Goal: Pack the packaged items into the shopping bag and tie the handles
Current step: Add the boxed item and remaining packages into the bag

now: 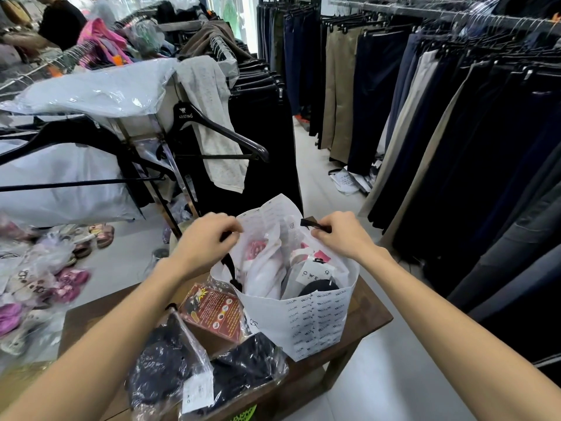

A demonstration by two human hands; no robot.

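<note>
Two dark packaged items (194, 369) are laid near on the left of the wooden surface (368, 311). Further right, the shopping bag (315, 323) is stood upright, mouth pointing up. Its black handles are pinched by the curled fingers of the left hand (206, 241) and right hand (341, 233).

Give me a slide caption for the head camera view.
Both hands, left and right, pinch black handles of a white printed paper bag holding packaged items.

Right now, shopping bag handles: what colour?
Black handles on the white printed shopping bag; head view.
</note>
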